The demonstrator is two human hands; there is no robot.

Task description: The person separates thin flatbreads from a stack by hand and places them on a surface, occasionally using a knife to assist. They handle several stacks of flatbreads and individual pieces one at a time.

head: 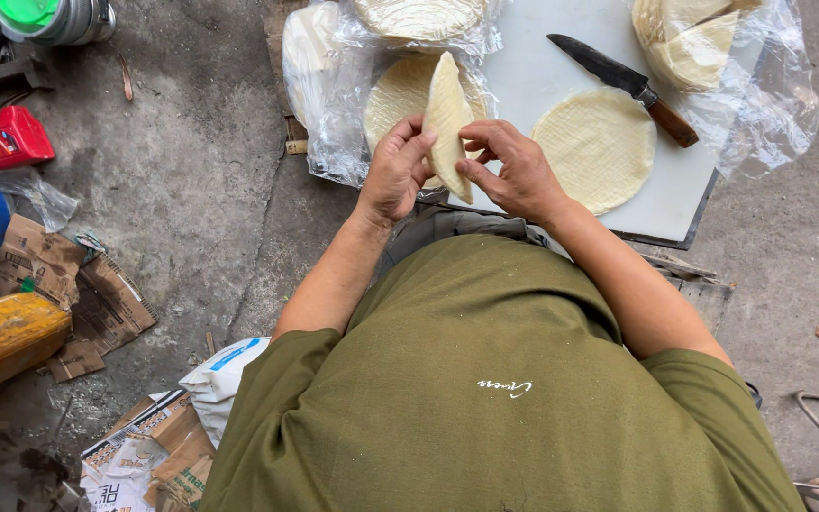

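Both my hands hold one pale folded flatbread wedge (447,118) upright over the near edge of a white cutting board (542,66). My left hand (394,171) pinches its left side and my right hand (514,169) pinches its lower right edge. A round flatbread (599,147) lies flat on the board to the right of my hands. A stack of round flatbreads (392,95) sits on clear plastic just behind the wedge. A dark-bladed knife with a wooden handle (626,85) lies on the board, far right.
More flatbread pieces in a clear plastic bag (699,47) rest at the board's far right corner. Another bagged stack (419,17) is at the top. On the concrete floor to the left lie a red container (4,137), torn cardboard (68,294) and a yellow object (2,337).
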